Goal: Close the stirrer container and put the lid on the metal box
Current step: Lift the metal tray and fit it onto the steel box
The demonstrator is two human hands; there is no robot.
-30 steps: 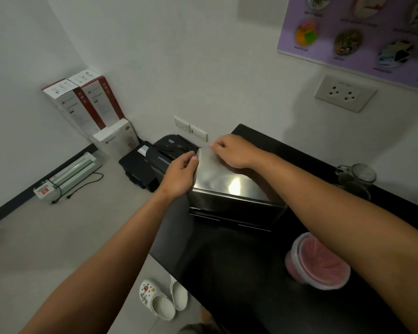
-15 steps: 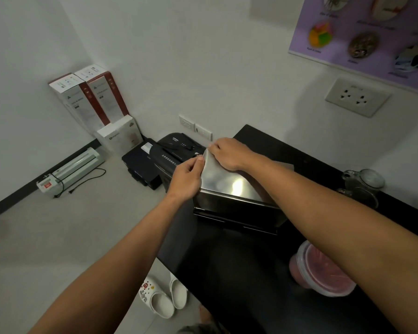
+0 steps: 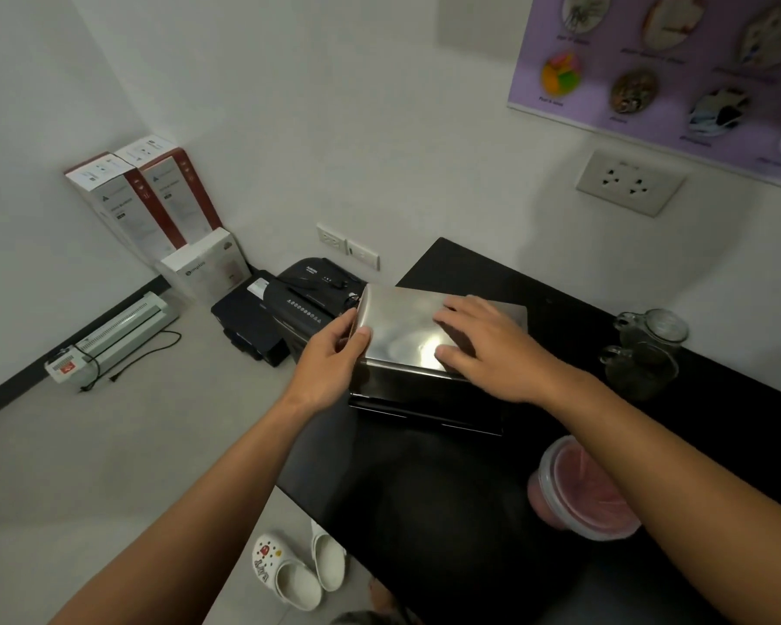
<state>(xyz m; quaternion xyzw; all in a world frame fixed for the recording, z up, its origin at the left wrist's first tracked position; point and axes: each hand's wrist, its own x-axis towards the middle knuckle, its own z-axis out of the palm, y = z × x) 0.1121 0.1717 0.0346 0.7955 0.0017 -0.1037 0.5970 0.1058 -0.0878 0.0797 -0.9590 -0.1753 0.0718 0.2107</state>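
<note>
White-walled corner room; black counter (image 3: pixel 447 498) running along the right wall, grey floor to the left. Metal box (image 3: pixel 424 390) standing near the counter's far left end, shiny lid (image 3: pixel 402 327) lying on top. Left hand (image 3: pixel 334 358) at the lid's left edge, thumb over the top corner, fingers curled round the side in a loose pinch. Right hand (image 3: pixel 492 349) flat on the lid, fingers spread and pressing, gripping nothing. Pink stirrer container (image 3: pixel 582 493) at the counter's near right, clear cover apparently already on, well apart from the box. Glass jar (image 3: pixel 650 349) just beyond the right hand.

Likely risks: lid seated askew on the far side, hidden under the right hand; uneven pressing, hence one edge springing up or the polished lid sliding under the palm; box standing close to the counter edge, so a hard leftward push possibly tipping it toward the floor; right forearm passing above the pink container, so a careless withdrawal possibly knocking it.

Legible writing: "implus", or similar, on the white carton (image 3: pixel 204 268) against the wall. Print on the red-and-white boxes (image 3: pixel 140 196), the black shredder (image 3: pixel 307 290) and the purple poster (image 3: pixel 663 60) too small to read.
</note>
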